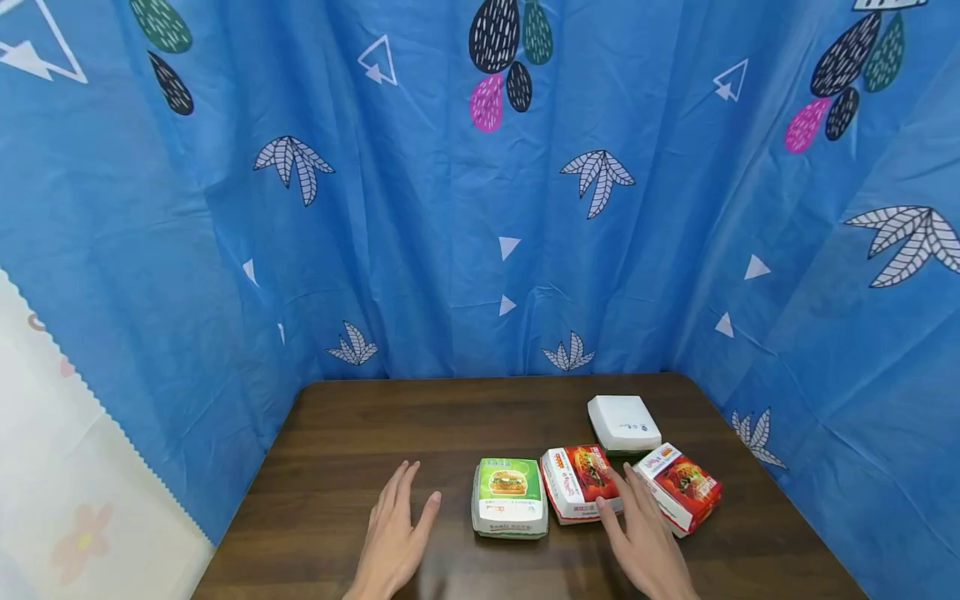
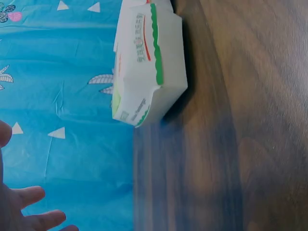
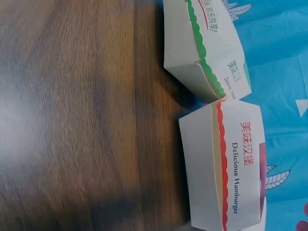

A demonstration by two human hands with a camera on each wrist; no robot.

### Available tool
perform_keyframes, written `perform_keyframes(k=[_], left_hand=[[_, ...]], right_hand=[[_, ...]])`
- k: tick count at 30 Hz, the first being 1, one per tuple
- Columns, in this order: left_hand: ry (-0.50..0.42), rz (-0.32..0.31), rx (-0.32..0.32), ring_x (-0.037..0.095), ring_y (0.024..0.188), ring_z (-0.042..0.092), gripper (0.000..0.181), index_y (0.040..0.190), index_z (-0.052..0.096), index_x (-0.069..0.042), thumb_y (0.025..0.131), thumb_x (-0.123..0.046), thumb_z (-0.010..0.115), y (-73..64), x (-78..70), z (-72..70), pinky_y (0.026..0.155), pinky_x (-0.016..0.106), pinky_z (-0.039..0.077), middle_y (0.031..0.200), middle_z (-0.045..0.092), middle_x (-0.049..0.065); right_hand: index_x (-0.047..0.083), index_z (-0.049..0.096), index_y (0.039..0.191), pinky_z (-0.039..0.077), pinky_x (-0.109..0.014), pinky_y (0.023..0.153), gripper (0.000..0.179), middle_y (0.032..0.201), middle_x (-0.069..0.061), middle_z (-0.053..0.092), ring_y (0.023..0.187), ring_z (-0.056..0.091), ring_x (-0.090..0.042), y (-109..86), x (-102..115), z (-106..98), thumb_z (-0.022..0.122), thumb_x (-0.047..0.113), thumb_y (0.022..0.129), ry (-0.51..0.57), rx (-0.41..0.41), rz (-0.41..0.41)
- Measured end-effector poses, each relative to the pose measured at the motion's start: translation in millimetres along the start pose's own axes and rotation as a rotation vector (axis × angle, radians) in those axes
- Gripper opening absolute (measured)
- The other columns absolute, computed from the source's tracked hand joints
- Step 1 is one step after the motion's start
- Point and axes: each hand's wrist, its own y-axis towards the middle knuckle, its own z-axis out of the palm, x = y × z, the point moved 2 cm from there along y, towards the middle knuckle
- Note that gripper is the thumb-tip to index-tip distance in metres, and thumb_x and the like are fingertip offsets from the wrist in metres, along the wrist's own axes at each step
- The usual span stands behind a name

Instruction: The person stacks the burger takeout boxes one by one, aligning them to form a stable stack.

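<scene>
My left hand point(image 1: 395, 533) hovers over the table with fingers extended, left of a green-topped hamburger box point(image 1: 510, 498); part of that hand point(image 2: 29, 207) shows at the left wrist view's lower left. Fingers spread, my right hand point(image 1: 640, 533) overlaps the lower right of a red-topped hamburger box point(image 1: 576, 483) in the head view. A second red hamburger box point(image 1: 681, 487) sits turned at an angle beyond the right fingers. Behind the red boxes is a plain white-faced box point(image 1: 625, 423). In the right wrist view, a green-edged box point(image 3: 207, 45) adjoins the red-edged box point(image 3: 221, 166).
A dark wood table point(image 1: 360, 425) carries all the boxes. Blue patterned curtain point(image 1: 450, 208) hangs behind it and along both sides. Pale floral cloth point(image 1: 82, 467) shows at the lower left.
</scene>
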Motion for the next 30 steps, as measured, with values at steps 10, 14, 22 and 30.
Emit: perform_keyframes(k=[10, 14, 22, 30], left_hand=[[-0.136, -0.015, -0.003, 0.045, 0.147, 0.037, 0.061, 0.157, 0.039, -0.013, 0.107, -0.045, 0.053, -2.0, -0.5, 8.0, 0.112, 0.072, 0.034, 0.163, 0.036, 0.016], [-0.190, -0.015, -0.007, 0.045, 0.145, 0.039, 0.059, 0.156, 0.040, -0.014, 0.107, -0.043, 0.054, -3.4, 1.0, 12.6, 0.111, 0.070, 0.037, 0.162, 0.038, 0.016], [-0.272, -0.054, -0.009, 0.047, 0.144, 0.040, 0.057, 0.155, 0.041, -0.016, 0.106, -0.040, 0.057, -5.8, 4.6, 24.2, 0.110, 0.071, 0.038, 0.161, 0.040, 0.016], [-0.315, -0.040, -0.021, 0.050, 0.143, 0.040, 0.056, 0.154, 0.041, -0.015, 0.105, -0.037, 0.059, -4.2, 7.3, 33.1, 0.108, 0.074, 0.038, 0.158, 0.042, 0.018]], right_hand=[[0.010, 0.043, 0.157, 0.036, -0.073, 0.108, 0.061, 0.165, -0.021, 0.031, 0.148, 0.031, -0.048, -5.9, 3, 11, 0.050, 0.046, 0.108, 0.091, -0.090, -0.060], [0.011, 0.044, 0.156, 0.036, -0.071, 0.110, 0.057, 0.163, -0.022, 0.034, 0.148, 0.032, -0.047, -8.0, 5, 17, 0.054, 0.040, 0.108, 0.142, -0.108, -0.075], [0.008, 0.046, 0.153, 0.033, -0.067, 0.114, 0.055, 0.162, -0.019, 0.038, 0.148, 0.034, -0.043, -10.0, 10, 27, 0.055, 0.038, 0.108, 0.217, -0.110, -0.073], [0.010, 0.049, 0.152, 0.035, -0.064, 0.114, 0.052, 0.160, -0.017, 0.043, 0.146, 0.039, -0.040, -11.9, 16, 33, 0.061, 0.031, 0.105, 0.248, -0.160, -0.106]])
